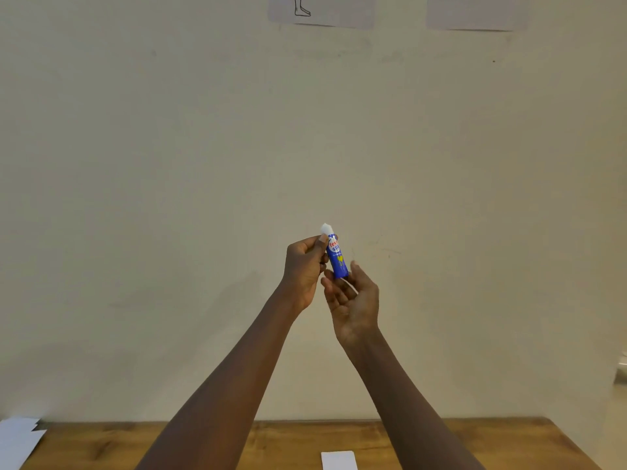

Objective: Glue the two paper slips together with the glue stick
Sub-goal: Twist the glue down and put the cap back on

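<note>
While raised in front of the bare wall, well above the wooden table with 1 paper slip: blue glue stick upright, pinched by left hand; right hand spread loose, fingertips at its base.
</note>
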{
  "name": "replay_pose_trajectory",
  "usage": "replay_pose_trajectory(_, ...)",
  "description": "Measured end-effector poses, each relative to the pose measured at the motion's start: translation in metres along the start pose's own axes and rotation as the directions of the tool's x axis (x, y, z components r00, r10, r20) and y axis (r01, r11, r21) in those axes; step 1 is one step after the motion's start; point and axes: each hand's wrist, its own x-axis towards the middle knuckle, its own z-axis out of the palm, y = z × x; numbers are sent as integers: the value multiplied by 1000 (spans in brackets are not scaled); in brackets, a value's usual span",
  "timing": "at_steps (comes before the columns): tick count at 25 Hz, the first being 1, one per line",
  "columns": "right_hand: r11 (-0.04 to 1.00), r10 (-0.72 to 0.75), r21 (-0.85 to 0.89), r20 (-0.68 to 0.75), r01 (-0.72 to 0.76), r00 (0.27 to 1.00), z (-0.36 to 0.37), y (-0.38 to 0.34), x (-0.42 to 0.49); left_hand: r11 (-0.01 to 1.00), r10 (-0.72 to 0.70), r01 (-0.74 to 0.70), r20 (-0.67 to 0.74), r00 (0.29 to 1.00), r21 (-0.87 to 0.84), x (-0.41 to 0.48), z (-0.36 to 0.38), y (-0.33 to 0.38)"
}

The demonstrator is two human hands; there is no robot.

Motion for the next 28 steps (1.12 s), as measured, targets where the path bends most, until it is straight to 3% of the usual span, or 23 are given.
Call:
replay_pose_trajectory(2, 983, 157, -95, -3, -157, 988, 0, -5, 0, 1000, 13, -14, 53, 999, 24, -1, -3, 0)
replay_pose_trajectory(4, 977, 203, -65, 31, -201, 979, 1, -5, 2, 999, 15, -20, 91, 996, 47, -2, -4, -1)
replay_pose_trajectory(7, 999, 23, -37, 59, -21, 998, 2, 3, 3, 995, 30, -35, 49, 998, 98, -1, -3, -2)
replay_pose_trajectory(10, 940, -242, -241, 28, 242, 970, 2, 17, 2, 970, 63, -27, -142, 988, 244, -3, 1, -4)
replay_pose_trajectory(12, 900, -302, -322, 25, 294, 953, 1, 21, 1, 964, 68, -5, -229, 971, 266, -5, 0, -7)
replay_pose_trajectory(13, 927, -233, -300, 15, 226, 972, 0, 19, 1, 973, 64, -15, -206, 976, 232, -6, -2, -7)
replay_pose_trajectory(15, 969, 52, -243, 1, -50, 999, -1, 7, -2, 985, 58, -43, -86, 995, 170, -8, -8, -3)
replay_pose_trajectory(17, 927, 258, -284, 4, -246, 966, -5, -4, -2, 987, 64, -61, -19, 998, 149, -10, -13, 0)
replay_pose_trajectory(20, 916, 333, -259, 61, -308, 941, -5, -5, -4, 991, 46, -43, -21, 999, 127, -9, -15, -1)
replay_pose_trajectory(22, 956, 280, -116, 98, -269, 955, -6, 1, -6, 992, 30, -30, 4, 1000, 120, -11, -14, -2)
replay_pose_trajectory(24, 990, 137, -45, 90, -134, 986, -8, 8, -6, 986, 30, -33, 19, 999, 166, -11, -13, -2)
replay_pose_trajectory(26, 990, -66, -121, 77, 75, 995, -11, 15, -3, 975, 26, -20, -25, 999, 221, -9, -12, -1)
replay_pose_trajectory(28, 916, -273, -283, 78, 284, 959, -9, 19, -2, 966, 11, 14, -96, 995, 257, -5, -12, 0)
